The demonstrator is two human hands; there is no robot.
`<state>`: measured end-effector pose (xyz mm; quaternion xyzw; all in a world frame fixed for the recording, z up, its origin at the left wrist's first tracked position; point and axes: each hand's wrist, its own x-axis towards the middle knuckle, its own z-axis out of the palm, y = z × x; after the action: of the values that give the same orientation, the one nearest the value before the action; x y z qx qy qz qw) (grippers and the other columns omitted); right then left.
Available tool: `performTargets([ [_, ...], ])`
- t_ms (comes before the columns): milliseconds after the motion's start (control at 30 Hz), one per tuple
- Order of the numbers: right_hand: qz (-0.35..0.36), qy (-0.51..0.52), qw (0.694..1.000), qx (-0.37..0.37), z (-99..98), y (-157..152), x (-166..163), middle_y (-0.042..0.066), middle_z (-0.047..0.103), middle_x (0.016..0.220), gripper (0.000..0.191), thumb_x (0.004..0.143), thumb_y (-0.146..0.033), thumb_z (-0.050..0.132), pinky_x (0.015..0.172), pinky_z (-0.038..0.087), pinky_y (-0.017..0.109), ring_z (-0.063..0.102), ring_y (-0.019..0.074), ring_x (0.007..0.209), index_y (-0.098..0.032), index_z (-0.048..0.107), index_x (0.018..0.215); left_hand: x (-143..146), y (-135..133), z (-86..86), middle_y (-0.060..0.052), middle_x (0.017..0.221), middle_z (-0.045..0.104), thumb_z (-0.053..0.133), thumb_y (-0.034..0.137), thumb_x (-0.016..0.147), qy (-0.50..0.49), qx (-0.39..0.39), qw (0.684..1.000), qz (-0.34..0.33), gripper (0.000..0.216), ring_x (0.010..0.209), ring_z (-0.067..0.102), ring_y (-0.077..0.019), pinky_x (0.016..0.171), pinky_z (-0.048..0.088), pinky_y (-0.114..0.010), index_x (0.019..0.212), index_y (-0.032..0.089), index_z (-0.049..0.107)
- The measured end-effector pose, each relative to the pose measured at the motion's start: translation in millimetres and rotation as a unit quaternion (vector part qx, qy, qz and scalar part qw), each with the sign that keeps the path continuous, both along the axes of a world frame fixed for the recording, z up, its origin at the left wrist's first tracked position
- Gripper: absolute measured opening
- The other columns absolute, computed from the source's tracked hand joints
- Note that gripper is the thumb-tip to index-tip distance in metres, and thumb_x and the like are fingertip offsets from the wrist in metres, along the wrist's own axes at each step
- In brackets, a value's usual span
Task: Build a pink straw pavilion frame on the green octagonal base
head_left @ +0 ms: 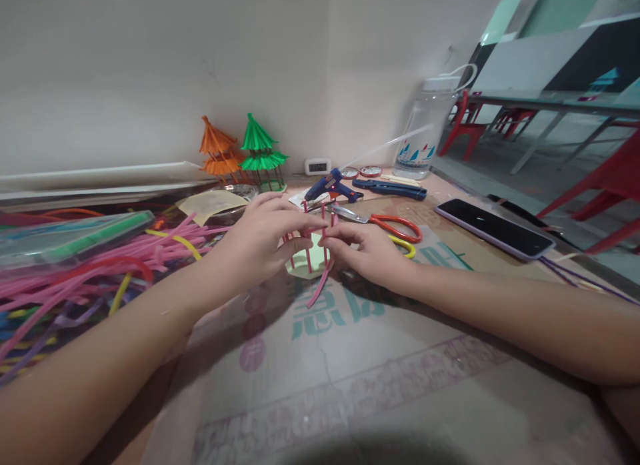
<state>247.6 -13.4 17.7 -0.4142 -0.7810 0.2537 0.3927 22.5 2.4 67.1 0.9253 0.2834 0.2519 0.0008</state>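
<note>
My left hand and my right hand meet at the table's middle over a small craft frame of upright pink sticks on a pale green paper base. Both hands pinch a pink pipe cleaner that runs between the posts; its loose end curls down toward me. The fingers of both hands are closed around the sticks. The base is partly hidden by my fingers.
A heap of coloured pipe cleaners lies left. Orange and green paper pavilions stand at the wall. A blue glue gun, orange-handled scissors, a phone and a clear water jug sit behind and right.
</note>
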Motion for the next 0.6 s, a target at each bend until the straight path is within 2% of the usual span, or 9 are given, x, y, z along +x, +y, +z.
performTargets([
  [167,0.002,0.006,1.000,-0.005,0.4,0.3,0.1,0.002,0.069,0.076,0.023,0.095,-0.031,0.058,0.065,0.042,0.026,0.058,0.0137,0.068,-0.014,0.074,0.091,0.2,1.7,-2.9,-0.002,0.102,0.078,0.062,0.027,0.100,-0.003,0.010,1.000,0.002,0.022,0.103,0.067,-0.0208,0.112,0.037,-0.044,0.119,0.028,0.074],
  [367,0.000,0.011,1.000,-0.020,0.4,-1.3,-0.5,0.002,0.068,0.076,0.026,0.096,-0.034,0.059,0.064,0.042,0.026,0.056,0.0134,0.068,-0.014,0.075,0.091,0.1,-3.2,2.4,-0.003,0.101,0.077,0.062,0.030,0.100,-0.004,0.001,1.000,0.023,0.052,0.105,0.066,-0.0233,0.107,0.039,-0.042,0.150,0.025,0.051],
  [433,-0.002,0.009,1.000,-0.023,0.6,-1.9,-0.7,0.002,0.070,0.077,0.026,0.096,-0.034,0.059,0.064,0.042,0.026,0.057,0.0135,0.068,-0.014,0.076,0.093,-0.8,-4.8,5.0,-0.004,0.101,0.077,0.063,0.031,0.099,0.000,0.009,1.000,0.015,0.050,0.105,0.065,-0.0245,0.103,0.041,-0.040,0.148,0.024,0.052],
  [600,-0.007,0.000,1.000,-0.017,0.6,-1.5,-0.2,0.002,0.070,0.078,0.025,0.096,-0.032,0.059,0.065,0.043,0.026,0.058,0.0138,0.069,-0.014,0.076,0.094,-0.7,-2.7,5.4,-0.005,0.102,0.076,0.060,0.031,0.100,0.014,0.021,1.000,0.002,0.027,0.096,0.064,-0.0231,0.098,0.041,-0.040,0.125,0.025,0.067],
])
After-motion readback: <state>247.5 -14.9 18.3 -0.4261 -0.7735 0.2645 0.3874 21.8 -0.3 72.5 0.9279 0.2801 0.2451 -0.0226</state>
